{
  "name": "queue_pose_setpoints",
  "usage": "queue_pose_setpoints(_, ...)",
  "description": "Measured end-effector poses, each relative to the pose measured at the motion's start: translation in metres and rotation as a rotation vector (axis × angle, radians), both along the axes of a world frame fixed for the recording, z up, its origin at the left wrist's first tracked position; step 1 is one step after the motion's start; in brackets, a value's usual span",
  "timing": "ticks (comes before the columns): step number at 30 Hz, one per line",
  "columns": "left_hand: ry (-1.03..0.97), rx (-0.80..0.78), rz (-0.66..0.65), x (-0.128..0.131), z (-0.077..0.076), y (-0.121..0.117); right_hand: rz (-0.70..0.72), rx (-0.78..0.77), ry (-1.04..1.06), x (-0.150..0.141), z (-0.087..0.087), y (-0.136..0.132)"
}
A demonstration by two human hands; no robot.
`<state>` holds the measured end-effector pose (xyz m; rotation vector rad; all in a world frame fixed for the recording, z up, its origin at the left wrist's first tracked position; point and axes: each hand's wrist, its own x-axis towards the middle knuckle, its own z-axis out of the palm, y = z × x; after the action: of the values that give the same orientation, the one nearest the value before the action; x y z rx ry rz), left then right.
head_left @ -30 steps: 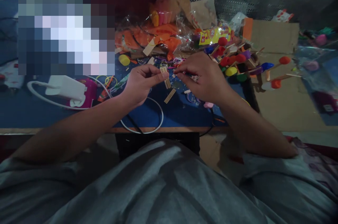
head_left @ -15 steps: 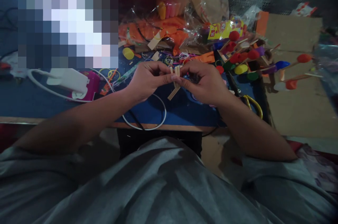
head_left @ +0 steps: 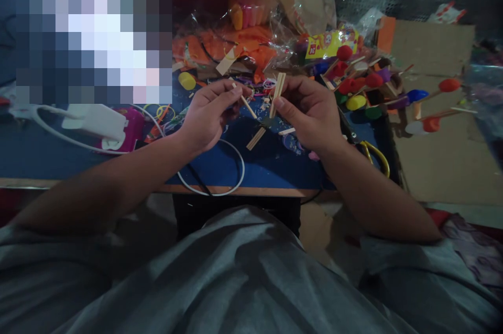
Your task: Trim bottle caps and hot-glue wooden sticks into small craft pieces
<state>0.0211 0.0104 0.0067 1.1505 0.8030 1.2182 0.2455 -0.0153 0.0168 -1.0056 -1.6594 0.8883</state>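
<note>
Between thumb and fingers, my left hand [head_left: 210,114] pinches a thin wooden stick [head_left: 249,107] that slants down to the right. My right hand [head_left: 312,114] grips a small bundle of short wooden sticks [head_left: 278,94], held nearly upright. The two hands are apart, with a gap between the single stick and the bundle. Below them, another flat group of wooden sticks [head_left: 256,138] lies on the blue tabletop [head_left: 271,169]. A short pale stick [head_left: 286,131] rests beside my right thumb.
Yellow-handled scissors [head_left: 375,158] lie right of my right wrist. A heap of sticks with coloured balloon-like tips [head_left: 373,82] sits at the right, before cardboard [head_left: 444,155]. A white charger [head_left: 94,127] and looped white cable [head_left: 241,166] are on the left. Orange material [head_left: 243,45] lies behind.
My hands have moved apart from each other. The left now has a single stick, and the right has the bundle, which both hands were touching before.
</note>
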Motion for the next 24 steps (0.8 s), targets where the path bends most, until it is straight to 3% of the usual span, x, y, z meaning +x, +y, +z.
queue_pose_setpoints(7,-0.031,-0.043,-0.036,-0.001,0.003,-0.002,-0.077,-0.013,-0.144,-0.001,-0.007,-0.002)
queue_pose_setpoints(18,-0.046,-0.066,-0.071,0.001,0.008,-0.005,0.056,0.324,-0.295,-0.003,0.007,-0.016)
queue_pose_setpoints(24,-0.064,-0.081,-0.084,0.001,0.008,-0.006,0.028,0.374,-0.315,-0.002,0.003,-0.013)
